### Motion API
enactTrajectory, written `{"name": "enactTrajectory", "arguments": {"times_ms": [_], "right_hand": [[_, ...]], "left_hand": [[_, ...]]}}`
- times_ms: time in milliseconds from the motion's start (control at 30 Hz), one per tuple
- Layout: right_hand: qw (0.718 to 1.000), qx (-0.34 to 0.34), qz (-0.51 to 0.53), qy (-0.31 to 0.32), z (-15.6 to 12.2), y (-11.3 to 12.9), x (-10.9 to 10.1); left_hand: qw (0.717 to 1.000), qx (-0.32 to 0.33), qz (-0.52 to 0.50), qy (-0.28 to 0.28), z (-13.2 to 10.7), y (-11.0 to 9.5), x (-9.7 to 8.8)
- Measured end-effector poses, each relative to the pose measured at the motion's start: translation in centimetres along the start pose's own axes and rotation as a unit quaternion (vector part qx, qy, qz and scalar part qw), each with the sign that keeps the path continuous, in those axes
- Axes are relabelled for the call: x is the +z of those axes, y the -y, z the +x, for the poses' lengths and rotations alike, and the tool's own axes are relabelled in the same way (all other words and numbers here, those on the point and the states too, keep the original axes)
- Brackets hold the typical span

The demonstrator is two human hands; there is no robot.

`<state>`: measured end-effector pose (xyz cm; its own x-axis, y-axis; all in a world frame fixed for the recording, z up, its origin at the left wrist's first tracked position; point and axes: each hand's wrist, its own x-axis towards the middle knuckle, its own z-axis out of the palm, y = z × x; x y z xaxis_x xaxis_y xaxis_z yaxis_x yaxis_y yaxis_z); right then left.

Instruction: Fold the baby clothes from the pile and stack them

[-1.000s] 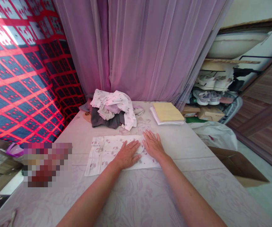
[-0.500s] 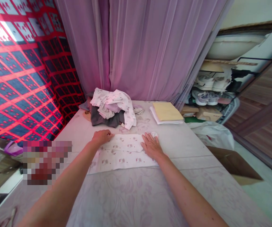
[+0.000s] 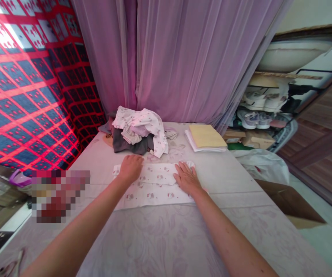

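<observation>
A white garment [image 3: 151, 196] with small printed figures lies folded flat on the bed, its far part doubled over as a band. My left hand [image 3: 131, 169] rests palm down on the left part of that band, its fingers pointing away from me and partly foreshortened. On the right end, my right hand [image 3: 186, 177] lies flat with its fingers spread. Neither hand lifts any cloth. Just beyond the left hand is a loose heap of clothes [image 3: 132, 144], with a white printed piece on top and dark grey cloth beneath.
A folded yellow cloth [image 3: 206, 135] sits on white cloth at the back right of the bed [image 3: 160, 242]. A purple curtain [image 3: 180, 61] hangs behind. Right of the bed stand a shoe rack [image 3: 258, 119] and an open cardboard box [image 3: 289, 204]. A pixelated patch covers something at left.
My left hand has slid right along the folded band, uncovering the garment's left end. My right hand stays at the right end. The whole view has shifted slightly.
</observation>
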<state>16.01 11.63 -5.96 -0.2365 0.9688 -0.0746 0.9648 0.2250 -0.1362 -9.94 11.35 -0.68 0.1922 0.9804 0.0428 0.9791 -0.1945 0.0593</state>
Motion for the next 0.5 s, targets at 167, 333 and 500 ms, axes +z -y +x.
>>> {"name": "enactTrajectory", "arguments": {"times_ms": [167, 333, 500], "right_hand": [[1.0, -0.002, -0.006, -0.003, 0.0, -0.1, 0.1], [1.0, -0.002, -0.007, -0.003, 0.0, 0.0, 0.2], [1.0, 0.0, -0.01, 0.003, 0.0, -0.2, 0.1]], "left_hand": [[0.995, 0.091, -0.032, 0.021, -2.5, -3.7, 3.2], [0.998, -0.038, -0.017, 0.043, -3.6, -1.0, 4.1], [0.995, -0.099, 0.014, 0.028, -4.0, 1.8, 3.7]]}}
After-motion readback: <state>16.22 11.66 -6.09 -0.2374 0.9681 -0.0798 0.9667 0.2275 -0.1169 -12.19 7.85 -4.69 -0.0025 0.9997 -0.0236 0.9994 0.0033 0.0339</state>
